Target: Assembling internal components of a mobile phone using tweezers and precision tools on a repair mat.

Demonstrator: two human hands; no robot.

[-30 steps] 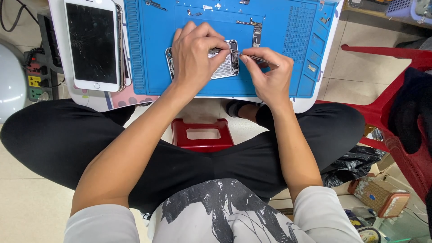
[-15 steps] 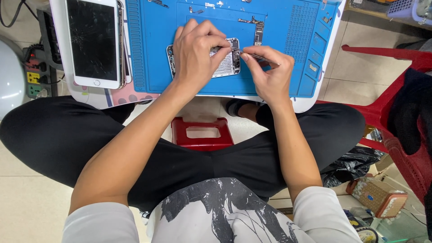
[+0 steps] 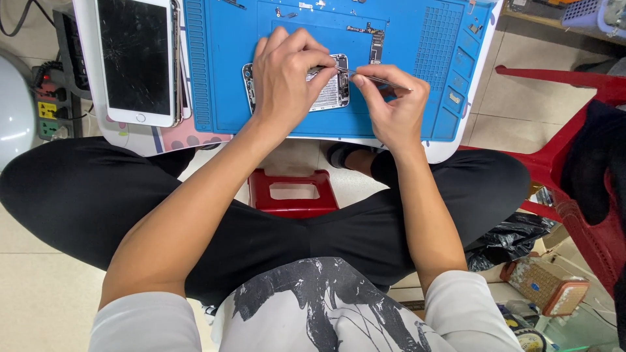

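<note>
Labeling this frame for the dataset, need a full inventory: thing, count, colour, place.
work mat: 1, blue, on the white table top
opened phone: 1, silver frame, insides showing, mid-mat under the hands
tweezers: 1, silver, tip at the opened phone
phone screen: 1, white frame, cracked black glass, left of the mat
circuit board: 1, dark, on the mat above the opened phone
power strip: 1, dark, floor at far left
stool: 1, red, between the legs
chair: 1, red, at right
bag: 1, black, floor at right
left hand: 1, rests on the opened phone
right hand: 1, holds the tweezers
</note>
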